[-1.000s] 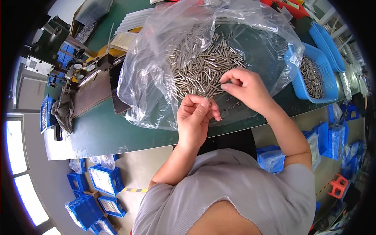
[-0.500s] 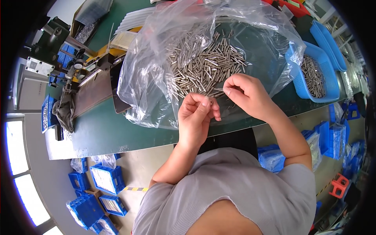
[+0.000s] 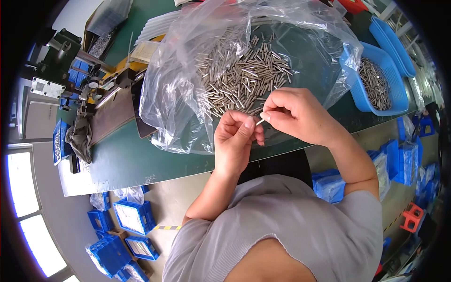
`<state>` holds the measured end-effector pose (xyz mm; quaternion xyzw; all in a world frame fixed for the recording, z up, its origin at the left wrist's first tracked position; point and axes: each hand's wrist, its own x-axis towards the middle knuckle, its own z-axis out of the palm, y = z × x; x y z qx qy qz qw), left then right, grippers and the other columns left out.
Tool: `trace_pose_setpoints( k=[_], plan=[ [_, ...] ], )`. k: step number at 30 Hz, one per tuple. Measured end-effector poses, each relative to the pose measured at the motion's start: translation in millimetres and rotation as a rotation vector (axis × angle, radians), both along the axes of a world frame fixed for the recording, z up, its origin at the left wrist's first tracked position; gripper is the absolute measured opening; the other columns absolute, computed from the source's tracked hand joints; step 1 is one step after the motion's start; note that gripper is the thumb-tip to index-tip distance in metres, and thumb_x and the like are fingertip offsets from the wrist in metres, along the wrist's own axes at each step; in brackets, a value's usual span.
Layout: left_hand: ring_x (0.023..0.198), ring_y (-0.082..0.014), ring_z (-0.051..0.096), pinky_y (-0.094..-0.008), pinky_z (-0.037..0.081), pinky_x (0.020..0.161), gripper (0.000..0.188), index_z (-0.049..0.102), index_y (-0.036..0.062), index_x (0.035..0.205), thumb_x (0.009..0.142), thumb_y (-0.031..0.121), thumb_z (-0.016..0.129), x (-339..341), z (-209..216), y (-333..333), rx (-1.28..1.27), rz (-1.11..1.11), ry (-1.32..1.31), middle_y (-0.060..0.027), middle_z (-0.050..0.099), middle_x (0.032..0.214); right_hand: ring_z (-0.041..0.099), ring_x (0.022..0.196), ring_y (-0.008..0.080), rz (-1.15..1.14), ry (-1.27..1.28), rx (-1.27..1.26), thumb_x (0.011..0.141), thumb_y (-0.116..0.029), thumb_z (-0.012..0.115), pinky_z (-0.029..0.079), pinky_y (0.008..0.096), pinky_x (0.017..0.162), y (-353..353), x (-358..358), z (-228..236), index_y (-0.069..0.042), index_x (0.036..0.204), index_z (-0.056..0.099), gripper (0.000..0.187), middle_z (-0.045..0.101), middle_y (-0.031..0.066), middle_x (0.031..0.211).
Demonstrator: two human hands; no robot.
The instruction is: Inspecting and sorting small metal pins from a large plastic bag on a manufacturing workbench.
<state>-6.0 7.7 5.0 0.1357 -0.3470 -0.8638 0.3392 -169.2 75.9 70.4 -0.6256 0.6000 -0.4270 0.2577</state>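
My left hand (image 3: 234, 141) is closed in a pinch, thumb against fingers, around a small part that is mostly hidden. Between the thumb and finger of my right hand (image 3: 297, 115) is a thin, light-coloured metal pin (image 3: 261, 121). Its far end meets the fingertips of my left hand; whether it enters the small part there I cannot tell. Just beyond both hands, a heap of short metal pins (image 3: 249, 77) lies in a spread-open clear plastic bag (image 3: 162, 101) on the green table (image 3: 122, 162).
A light blue basket (image 3: 399, 102) with more metal pins stands at the right, another blue basket (image 3: 389, 42) behind it. At the left is a bench fixture with a dial gauge (image 3: 94, 82), near a dark cloth (image 3: 80, 135). Blue crates (image 3: 134, 216) sit on the floor.
My right hand has moved slightly left toward my left hand, bringing the pin against its fingertips. The left hand stays almost in place, and the view has shifted a little.
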Motion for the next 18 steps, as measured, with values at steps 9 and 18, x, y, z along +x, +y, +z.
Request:
trace_pose_setpoints(
  k=[9, 18],
  plan=[
    [0.068, -0.0211, 0.061, -0.0336, 0.053, 0.062, 0.008, 0.049, 0.0005, 0.091, 0.091, 0.008, 0.053, 0, -2, -4, 0.049, -0.010, 0.053, -0.0146, 0.062, 0.082, 0.051, 0.061, 0.0067, -0.132, -0.132, -0.110, 0.080, 0.002, 0.063, 0.040, 0.0211, 0.052, 1, 14, -8, 0.001, 0.079, 0.057, 0.006, 0.055, 0.0030, 0.071],
    [0.069, -0.0219, 0.062, -0.0351, 0.055, 0.063, 0.007, 0.049, 0.0010, 0.092, 0.091, 0.008, 0.052, 0, -1, -4, 0.080, 0.010, 0.061, -0.0151, 0.062, 0.083, 0.052, 0.058, 0.0102, -0.132, -0.036, -0.204, 0.078, 0.003, 0.064, 0.041, 0.0228, 0.051, -2, 20, -7, 0.000, 0.078, 0.056, 0.008, 0.054, 0.0047, 0.070]
  ],
)
